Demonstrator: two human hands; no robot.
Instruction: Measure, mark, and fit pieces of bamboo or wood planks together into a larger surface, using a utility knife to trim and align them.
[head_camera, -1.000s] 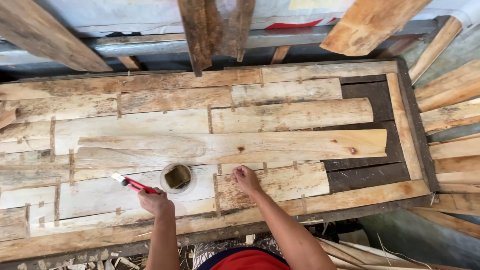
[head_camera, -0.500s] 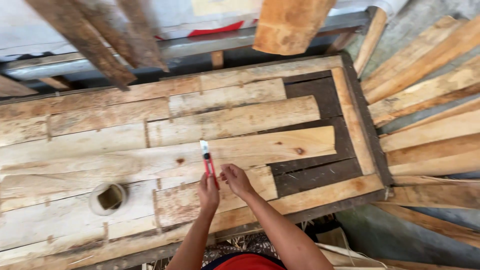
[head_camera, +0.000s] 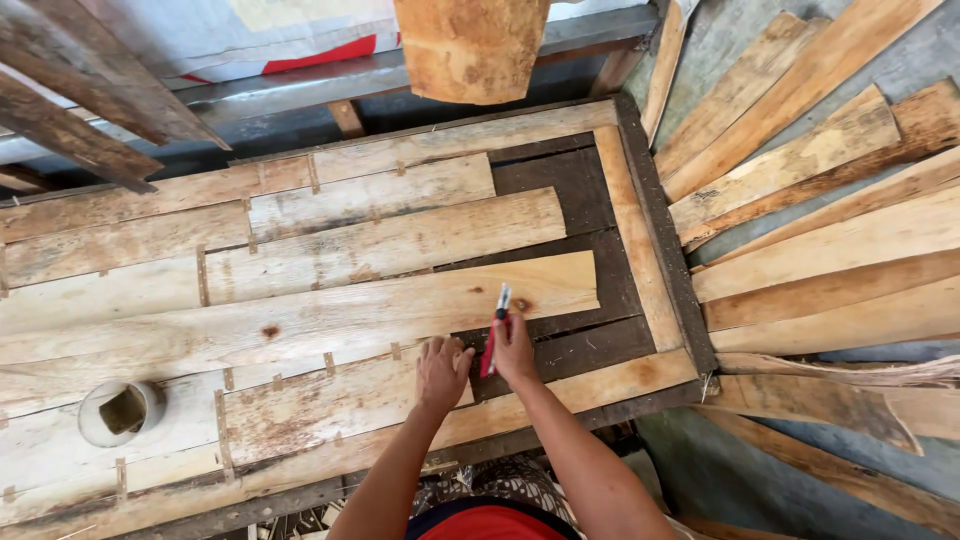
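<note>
I look down at a big wooden table (head_camera: 650, 260) covered with thin wood strips laid side by side. My right hand (head_camera: 513, 350) is closed around a small red cutter (head_camera: 494, 340). Its pale tip points away from me and sits at the edge of a long light strip (head_camera: 300, 310), near a dark knot. My left hand (head_camera: 443, 372) lies open and flat on a shorter strip (head_camera: 330, 400) just beside the right hand, with the fingers spread to press the wood down.

I think the step now is cutting or trimming the wood at this spot, close to where the bare dark table shows through the gap. The blade looks ready but I cannot tell if it is already in the wood.

For the next move, I think the left hand must hold the wood flat, and its fingers need to be out of the blade's path, because they are very near. The cutter needs a straight, slow pull.

A small round cup (head_camera: 122, 410) stands far to the left. More long boards (head_camera: 830, 230) lean on the right side.
</note>
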